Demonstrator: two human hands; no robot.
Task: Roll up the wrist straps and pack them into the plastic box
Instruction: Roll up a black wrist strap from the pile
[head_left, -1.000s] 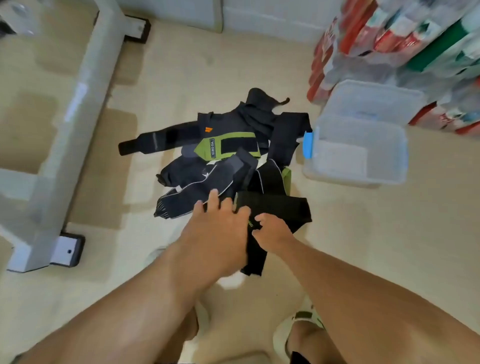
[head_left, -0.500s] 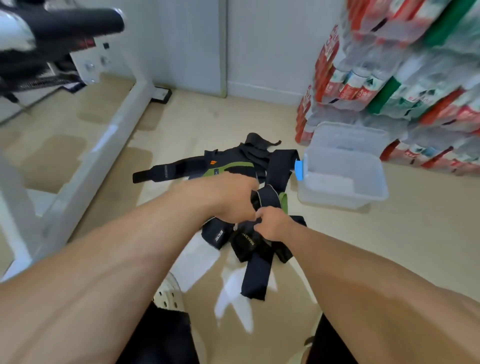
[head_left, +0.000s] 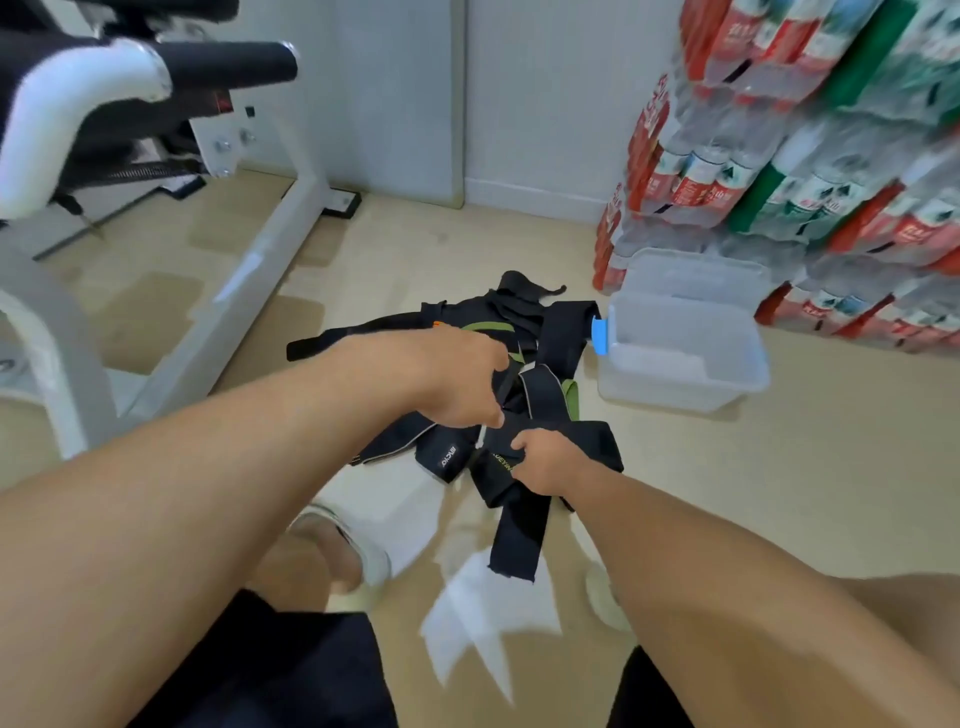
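While both arms reach forward over the floor (head_left: 779, 493), the left hand (head_left: 460, 382) is held above the heap of wrist straps (head_left: 524, 374), its fingers curled down around black strap fabric at the near middle of the heap. The right hand (head_left: 545, 462) is just near and right of it, its fingers pinching a black strap (head_left: 519, 525) that bears green lettering; the loose end of this strap hangs down toward the person and ends in a cut edge. The two hands are almost touching, with only a narrow bit of strap between them.

The heap lies on the pale floor in the middle of the scene: mostly black straps, some with green panels, one with a small orange mark at its far left, one long strap stretching out to the left. To the right of the heap, just beside it, stands the plastic box (head_left: 685, 384), clear and open, with a blue latch (head_left: 600, 335) on its left wall facing the straps. Its lid (head_left: 691, 275) leans behind it against stacked packs of bottles (head_left: 831, 171) with red and green labels.

At the far left stands a white exercise machine (head_left: 249, 270) with a black padded handle (head_left: 223, 65). Near the bottom, the person's black shorts and a pale shoe (head_left: 358, 545) show.
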